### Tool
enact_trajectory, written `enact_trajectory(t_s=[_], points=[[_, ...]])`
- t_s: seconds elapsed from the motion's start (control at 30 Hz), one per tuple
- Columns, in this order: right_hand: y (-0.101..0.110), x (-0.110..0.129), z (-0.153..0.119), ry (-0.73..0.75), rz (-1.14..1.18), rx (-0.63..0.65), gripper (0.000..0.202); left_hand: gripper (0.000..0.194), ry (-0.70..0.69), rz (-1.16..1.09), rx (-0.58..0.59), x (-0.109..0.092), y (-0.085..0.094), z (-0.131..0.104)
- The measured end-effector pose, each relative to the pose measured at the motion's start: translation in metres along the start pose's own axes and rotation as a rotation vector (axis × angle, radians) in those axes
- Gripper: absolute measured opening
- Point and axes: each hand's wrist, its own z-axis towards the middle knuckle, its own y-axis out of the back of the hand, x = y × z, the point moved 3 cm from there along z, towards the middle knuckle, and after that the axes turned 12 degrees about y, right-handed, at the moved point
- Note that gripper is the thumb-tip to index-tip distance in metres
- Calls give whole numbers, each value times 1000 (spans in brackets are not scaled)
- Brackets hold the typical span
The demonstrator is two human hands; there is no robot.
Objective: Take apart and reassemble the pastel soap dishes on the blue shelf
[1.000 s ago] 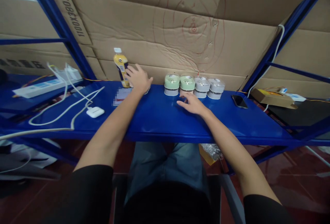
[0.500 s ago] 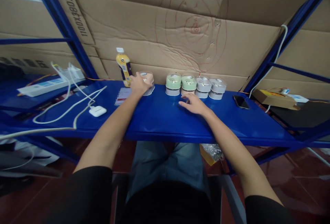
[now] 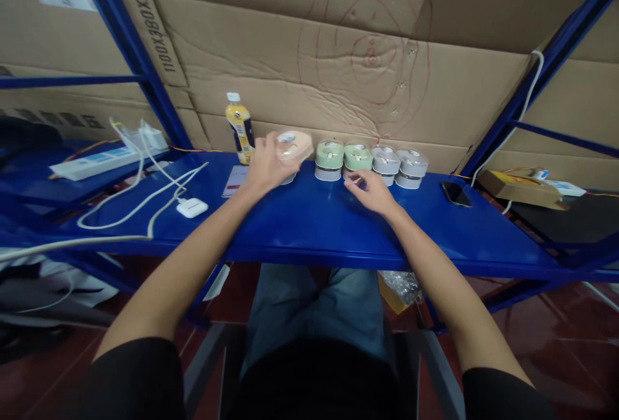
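My left hand (image 3: 269,163) is closed around a peach round case with a clear lid (image 3: 294,148), lifted and tilted above the table. Below it, part of another case (image 3: 289,179) shows on the table, mostly hidden. My right hand (image 3: 372,191) is loosely curved, thumb and fingers apart, in front of the stack topped by a green case (image 3: 358,157); it hides much of the peach case under that one. To its left stands another stack with a green case (image 3: 329,152) on top. Two stacks of grey cases (image 3: 387,160) stand on the right.
A yellow drink bottle (image 3: 240,130) stands behind my left hand, with a flat card (image 3: 235,181) nearby. White cables and a white earbud case (image 3: 192,207) lie left on the blue table (image 3: 300,226). A phone (image 3: 455,193) lies right. Cardboard (image 3: 232,46) backs the table.
My left hand has raised the peach case off the one beneath and moved it slightly right. My right hand's fingers have curled more, close to the green-topped stack. The view has shifted slightly.
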Motion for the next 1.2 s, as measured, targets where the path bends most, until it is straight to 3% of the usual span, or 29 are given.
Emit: enact_trajectory(t_s=[0.1,0.17,0.27,0.43,0.63,0.87,1.03,1.2], points=[[10,7,0,91,68,-125,59,95,-323,-131,257,-12,-2,-27],[10,14,-1,195,108,-83,82,97,-433,-223,441,-17,-14,-44],[2,22,-5,266,117,88,99,101,-466,-352,602,-22,-38,-62],[-15,30,-8,225,33,258,91,114,-390,-459,743,-22,-63,-72],[-1,16,-5,160,81,201,71,117,-398,-425,721,-11,-61,-70],[33,-37,-15,-179,21,131,61,55,-537,-272,687,-9,-55,-71],[31,-49,-16,-241,10,181,60,45,-556,-312,634,-9,-55,-70],[36,-59,-16,-260,-67,198,56,43,-453,-292,536,4,-53,-52]])
